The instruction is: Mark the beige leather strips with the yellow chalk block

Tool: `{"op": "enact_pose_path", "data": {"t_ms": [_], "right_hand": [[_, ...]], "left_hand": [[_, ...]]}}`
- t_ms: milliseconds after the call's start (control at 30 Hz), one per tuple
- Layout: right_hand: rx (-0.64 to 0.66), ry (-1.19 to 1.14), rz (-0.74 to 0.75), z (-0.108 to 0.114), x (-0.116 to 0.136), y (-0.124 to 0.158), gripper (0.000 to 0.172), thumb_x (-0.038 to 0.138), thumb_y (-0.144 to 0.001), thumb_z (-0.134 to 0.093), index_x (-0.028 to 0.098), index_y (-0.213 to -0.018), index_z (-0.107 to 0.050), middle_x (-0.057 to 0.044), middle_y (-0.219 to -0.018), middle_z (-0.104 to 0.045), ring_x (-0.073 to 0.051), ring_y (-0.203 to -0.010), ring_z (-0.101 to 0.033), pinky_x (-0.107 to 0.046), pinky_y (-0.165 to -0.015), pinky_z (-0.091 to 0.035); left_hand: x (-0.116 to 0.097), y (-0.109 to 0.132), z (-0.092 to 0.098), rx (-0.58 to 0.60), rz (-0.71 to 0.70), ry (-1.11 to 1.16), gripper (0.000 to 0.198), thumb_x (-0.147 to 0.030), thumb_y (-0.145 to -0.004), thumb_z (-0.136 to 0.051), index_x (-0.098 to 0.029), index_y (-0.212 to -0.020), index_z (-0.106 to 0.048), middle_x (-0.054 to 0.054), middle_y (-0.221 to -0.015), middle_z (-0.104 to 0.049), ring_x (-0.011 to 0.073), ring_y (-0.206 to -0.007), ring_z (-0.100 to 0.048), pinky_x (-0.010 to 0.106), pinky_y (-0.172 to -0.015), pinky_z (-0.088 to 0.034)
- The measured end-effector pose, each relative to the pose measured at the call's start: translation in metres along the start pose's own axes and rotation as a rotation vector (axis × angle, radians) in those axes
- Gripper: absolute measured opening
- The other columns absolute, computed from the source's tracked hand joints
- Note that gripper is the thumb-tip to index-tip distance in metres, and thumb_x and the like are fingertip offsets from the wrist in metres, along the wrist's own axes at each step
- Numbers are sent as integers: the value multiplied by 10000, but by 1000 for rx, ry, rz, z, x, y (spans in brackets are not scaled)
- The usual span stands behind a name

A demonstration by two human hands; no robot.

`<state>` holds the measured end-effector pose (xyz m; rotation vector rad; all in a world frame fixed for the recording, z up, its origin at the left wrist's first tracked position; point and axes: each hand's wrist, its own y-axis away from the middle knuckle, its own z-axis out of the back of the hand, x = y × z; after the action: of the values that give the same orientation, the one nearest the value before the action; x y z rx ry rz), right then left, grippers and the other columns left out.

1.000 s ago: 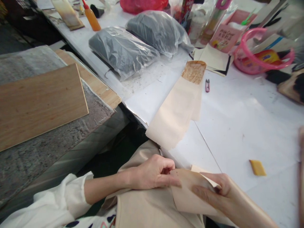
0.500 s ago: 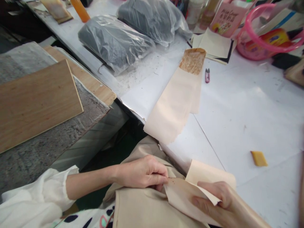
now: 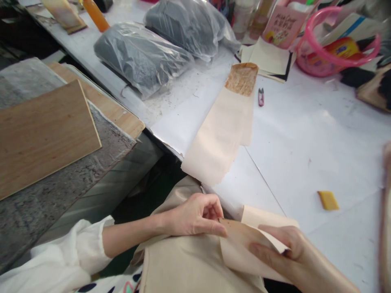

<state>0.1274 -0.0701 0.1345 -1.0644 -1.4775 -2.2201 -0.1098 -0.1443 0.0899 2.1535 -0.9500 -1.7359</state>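
Note:
My right hand [image 3: 282, 250] grips a bent beige leather-like sheet [image 3: 241, 250], thumb on the near face and fingers behind. The upper face of this sheet is brownish, with small dark dots near its left end. At that left end is my left hand [image 3: 200, 215], its fingers curled and its thumb stretched along the edge. Its fingertips meet the sheet there, partly hidden. Both hands are over a beige cloth [image 3: 180, 260] on my lap. Just behind the held sheet, a curled beige piece [image 3: 271, 217] rests by the table edge.
Long beige strips [image 3: 216, 126] with a brown end lie on the white table [image 3: 290, 158]. Around them are small pink snips [image 3: 261, 97], a yellow block [image 3: 328, 200], a pink basket [image 3: 317, 67] and plastic-wrapped dark bundles [image 3: 140, 55]. Wooden boards [image 3: 45, 134] stand left.
My left hand has loosened from a tight pinch; its fingers have lifted and its thumb has straightened along the sheet's edge. The right hand keeps its hold. The whole view has shifted slightly.

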Motion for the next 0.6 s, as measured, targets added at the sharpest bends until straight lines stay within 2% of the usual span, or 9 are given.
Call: {"op": "enact_pose_path", "data": {"t_ms": [100, 233, 467, 533, 600], "right_hand": [[75, 45, -9, 1, -2, 0, 454, 559, -858, -552, 189, -621, -437, 38, -611, -345, -95, -558, -284, -230, -465, -207], [89, 118, 26, -2, -8, 6, 492, 560, -906, -480, 194, -600, -357, 40, -603, -312, -95, -561, -290, -225, -483, -235], [119, 79, 45, -8, -17, 12, 444, 516, -910, -510, 184, -621, -455, 32, -636, -394, -106, -593, -357, -207, -521, -325], [110, 89, 42, -1, -19, 17, 440, 515, -896, -540, 180, -613, -503, 28, -622, -434, -109, -581, -380, -205, -515, -345], [16, 70, 28, 6, -22, 22, 433, 527, -873, -574, 181, -613, -565, 18, -597, -481, -117, -556, -410, -208, -481, -348]], "left_hand": [[0, -4, -7, 51, 73, 22, 354, -448, -826, -690, -149, -726, -528, -18, -596, -585, 78, -512, -496, 167, -476, -374], [-2, 5, -1, 169, 117, -17, 313, -434, -881, -629, -144, -778, -579, 15, -673, -646, 95, -567, -567, 174, -533, -447], [-8, 15, 6, 266, 70, -91, 301, -423, -929, -561, -142, -833, -611, 30, -707, -665, 97, -589, -586, 176, -564, -477], [-5, 16, 13, 231, 76, -109, 286, -413, -928, -559, -140, -858, -606, 30, -706, -662, 99, -580, -589, 182, -547, -482], [0, 18, 25, 96, 105, -122, 296, -428, -905, -583, -137, -854, -584, 21, -679, -651, 101, -546, -588, 184, -501, -473]]}}
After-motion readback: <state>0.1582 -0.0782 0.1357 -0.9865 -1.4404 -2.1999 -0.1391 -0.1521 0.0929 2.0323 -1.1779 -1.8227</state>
